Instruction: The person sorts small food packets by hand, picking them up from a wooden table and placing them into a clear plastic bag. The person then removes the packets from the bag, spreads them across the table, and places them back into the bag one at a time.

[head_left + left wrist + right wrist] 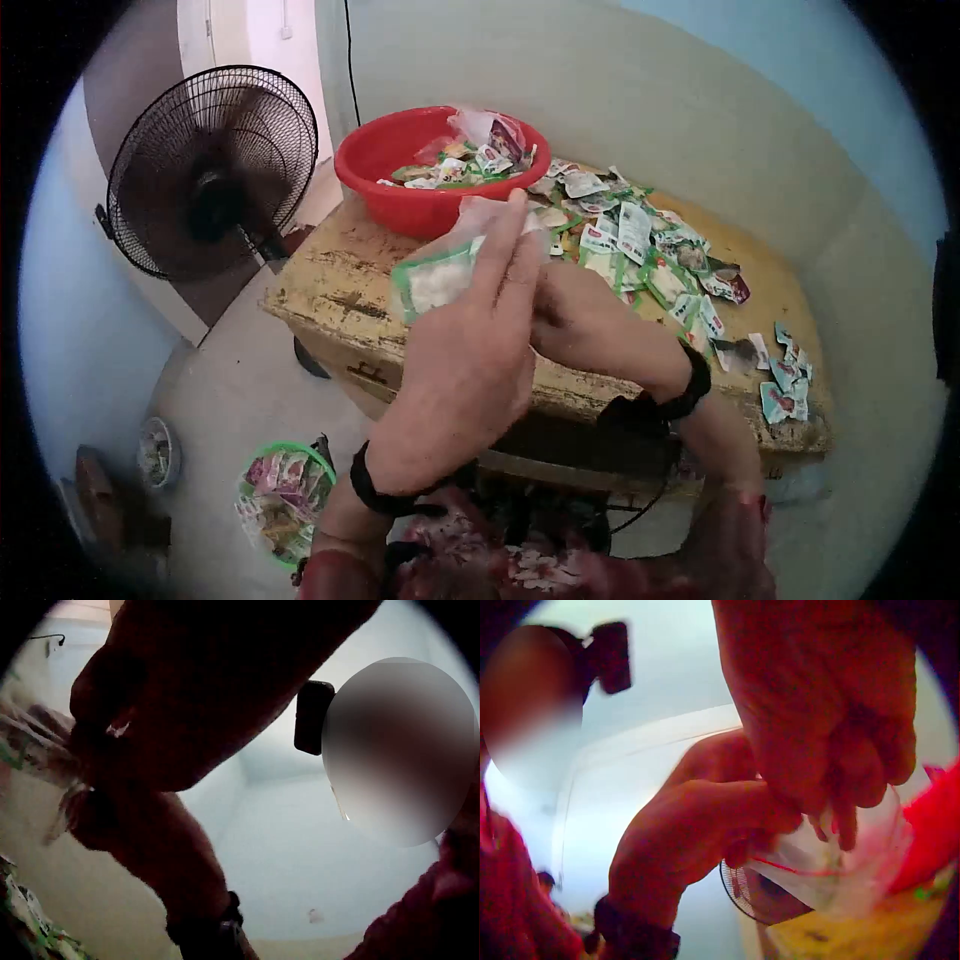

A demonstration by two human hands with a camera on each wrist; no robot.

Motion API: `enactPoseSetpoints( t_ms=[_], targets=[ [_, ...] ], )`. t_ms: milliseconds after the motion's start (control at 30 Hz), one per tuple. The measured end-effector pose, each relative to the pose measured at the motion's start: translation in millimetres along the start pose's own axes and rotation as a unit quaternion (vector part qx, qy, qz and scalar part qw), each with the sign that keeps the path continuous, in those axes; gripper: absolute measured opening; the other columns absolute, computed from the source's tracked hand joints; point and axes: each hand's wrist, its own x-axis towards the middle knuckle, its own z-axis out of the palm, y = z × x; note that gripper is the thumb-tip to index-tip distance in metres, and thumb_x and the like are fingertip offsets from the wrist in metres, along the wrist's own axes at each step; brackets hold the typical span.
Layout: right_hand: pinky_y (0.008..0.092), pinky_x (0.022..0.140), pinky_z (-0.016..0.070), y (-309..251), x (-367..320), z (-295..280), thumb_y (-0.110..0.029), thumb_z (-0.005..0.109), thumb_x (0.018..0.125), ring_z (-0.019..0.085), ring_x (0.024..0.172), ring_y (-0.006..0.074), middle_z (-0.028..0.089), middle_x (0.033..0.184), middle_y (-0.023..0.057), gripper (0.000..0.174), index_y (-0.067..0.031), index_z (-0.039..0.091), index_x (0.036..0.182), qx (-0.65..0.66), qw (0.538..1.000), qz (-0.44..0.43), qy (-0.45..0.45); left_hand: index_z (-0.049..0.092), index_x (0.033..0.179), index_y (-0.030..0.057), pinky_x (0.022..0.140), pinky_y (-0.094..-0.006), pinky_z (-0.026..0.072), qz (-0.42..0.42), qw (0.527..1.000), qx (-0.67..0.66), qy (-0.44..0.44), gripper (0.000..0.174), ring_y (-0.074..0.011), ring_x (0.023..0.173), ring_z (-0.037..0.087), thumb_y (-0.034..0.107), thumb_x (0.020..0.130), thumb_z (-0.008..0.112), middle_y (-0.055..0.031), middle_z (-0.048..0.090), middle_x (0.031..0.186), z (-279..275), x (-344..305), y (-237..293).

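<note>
In the head view a clear plastic bag [482,222], green-edged lower down with whitish contents, is held up over the table's front edge. My left hand [455,365] grips it from the near side, two fingers reaching up along it. Close against them, my right hand [610,325] is partly hidden behind the left. The right wrist view shows the bag [855,881] with a red line near its mouth. There the left hand [697,817] pinches its edge, while curled fingers of the right hand [832,712] hold it at the mouth. The left wrist view is dark.
A red basin [400,205] with small packets stands at the table's back left. Many loose packets [635,235] spread over the worn yellow table [335,260]; several blue ones [788,385] lie at right. A fan [212,170] stands left, a green-rimmed basket [285,500] on the floor.
</note>
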Motion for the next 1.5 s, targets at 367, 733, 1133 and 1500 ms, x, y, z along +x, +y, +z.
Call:
enactPoseSetpoints(
  t_ms=[367, 733, 1133, 1500],
  targets=[
    [0.0462, 0.114, 0.0355, 75, -64, 51, -0.016, 0.059, 0.098, 0.046, 0.134, 0.0363, 0.051, 0.146, 0.0202, 0.056, -0.0123, 0.042, 0.152, 0.191, 0.959, 0.112, -0.177, 0.03, 0.146, -0.0119, 0.068, -0.0449, 0.058, -0.095, 0.971, -0.085, -0.204, 0.08, -0.0411, 0.09, 0.067, 0.001, 0.076, 0.067, -0.027, 0.016, 0.162, 71, -31, 27],
    [0.0404, 0.109, 0.0425, 56, -83, 38, -0.017, 0.058, 0.098, 0.053, 0.126, 0.0307, 0.058, 0.138, 0.0158, 0.049, -0.0086, 0.051, 0.146, 0.256, 0.948, 0.108, -0.154, 0.043, 0.136, -0.015, 0.073, -0.0411, 0.0593, -0.041, 0.968, -0.132, -0.208, 0.066, -0.0397, 0.097, 0.068, 0.004, 0.078, 0.068, -0.0251, 0.018, 0.162, 86, -45, 42],
    [0.0372, 0.08, 0.0553, 94, -85, 69, -0.014, 0.061, 0.093, 0.067, 0.095, 0.0273, 0.072, 0.111, 0.0103, 0.033, -0.0149, 0.069, 0.125, 0.172, 0.979, 0.047, -0.097, 0.063, 0.117, -0.0019, 0.085, -0.044, 0.0538, -0.144, 0.989, 0.012, 0.034, 0.04, -0.0351, 0.096, 0.068, 0.026, 0.089, 0.071, -0.0233, 0.066, 0.116, 63, -30, -96],
    [0.0411, 0.092, 0.0543, 90, -76, 66, -0.013, 0.061, 0.093, 0.066, 0.108, 0.0346, 0.066, 0.126, 0.0139, 0.044, -0.0242, 0.061, 0.135, -0.022, 0.992, -0.099, -0.07, 0.067, 0.094, 0.001, 0.062, -0.0256, 0.0456, -0.363, 0.845, -0.389, 0.046, 0.021, -0.0069, 0.07, 0.055, 0.021, 0.096, 0.065, 0.0011, 0.063, 0.078, 95, -15, -138]
  ],
)
